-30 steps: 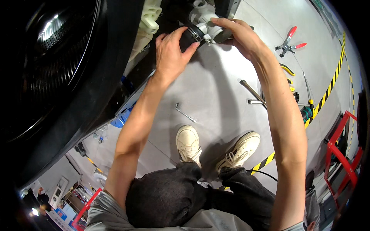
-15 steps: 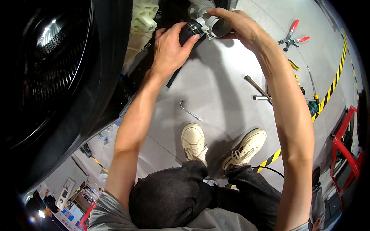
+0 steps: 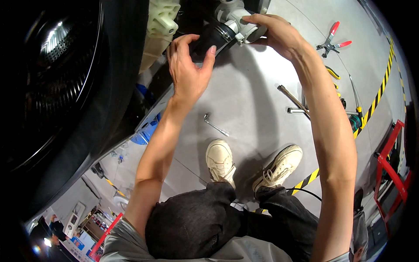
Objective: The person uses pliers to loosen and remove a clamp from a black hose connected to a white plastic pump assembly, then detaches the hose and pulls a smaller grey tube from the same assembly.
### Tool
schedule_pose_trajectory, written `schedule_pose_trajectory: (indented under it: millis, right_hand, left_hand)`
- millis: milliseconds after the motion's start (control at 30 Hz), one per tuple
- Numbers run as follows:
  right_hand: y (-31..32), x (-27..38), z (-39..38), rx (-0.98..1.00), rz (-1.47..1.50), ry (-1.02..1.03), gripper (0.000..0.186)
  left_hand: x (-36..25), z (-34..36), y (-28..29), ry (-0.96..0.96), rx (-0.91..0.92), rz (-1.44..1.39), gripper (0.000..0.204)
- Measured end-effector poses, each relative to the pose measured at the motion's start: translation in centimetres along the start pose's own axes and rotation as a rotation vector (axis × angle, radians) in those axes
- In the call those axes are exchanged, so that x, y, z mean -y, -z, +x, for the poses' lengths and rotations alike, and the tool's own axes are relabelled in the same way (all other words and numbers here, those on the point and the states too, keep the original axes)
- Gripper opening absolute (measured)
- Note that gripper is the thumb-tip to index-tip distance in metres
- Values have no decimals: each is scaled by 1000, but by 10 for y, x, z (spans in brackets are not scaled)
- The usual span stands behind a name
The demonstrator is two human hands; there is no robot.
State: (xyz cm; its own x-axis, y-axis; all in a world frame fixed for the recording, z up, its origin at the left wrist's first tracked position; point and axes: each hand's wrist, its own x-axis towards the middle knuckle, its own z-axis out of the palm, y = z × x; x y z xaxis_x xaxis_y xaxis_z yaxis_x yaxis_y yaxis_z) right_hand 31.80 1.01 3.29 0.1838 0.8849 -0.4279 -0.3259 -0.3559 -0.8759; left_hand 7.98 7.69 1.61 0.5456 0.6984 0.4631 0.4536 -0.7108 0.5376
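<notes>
My right hand (image 3: 279,37) grips a grey-white plastic fitting (image 3: 238,19) at the top centre, its thumb over the top and other fingers underneath. A black rubber hose (image 3: 208,40) with a metal clamp (image 3: 224,32) joins the fitting's lower left side. My left hand (image 3: 187,72) is curled at the lower end of that hose, thumb and fingers on either side of it; some fingertips are hidden. To its upper left is a pale moulded plastic part (image 3: 161,19), inside the edge of a large black machine with a glossy round window (image 3: 56,65).
On the grey floor lie an angled socket wrench (image 3: 216,126), red-handled pliers (image 3: 331,43), metal bars (image 3: 292,98), a driver tool (image 3: 355,122) and yellow-black tape (image 3: 375,100). My shoes are below. Red metal frames (image 3: 390,170) stand at right; a person is tiny at lower left.
My left hand has moved down and left along the hose, exposing more of the clamp and black rubber. The fitting turned slightly while my right hand stayed on it.
</notes>
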Motion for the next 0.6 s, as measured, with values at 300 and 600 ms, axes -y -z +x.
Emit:
schedule_pose_trajectory:
  millis: [300, 600]
  right_hand:
    - [2, -12, -17, 13, -11, 90, 57]
    - [0, -69, -48, -51, 159, 147, 77]
  left_hand:
    - [-6, 7, 1, -101, 167, 104, 57]
    - [-20, -20, 3, -32, 42, -28, 40]
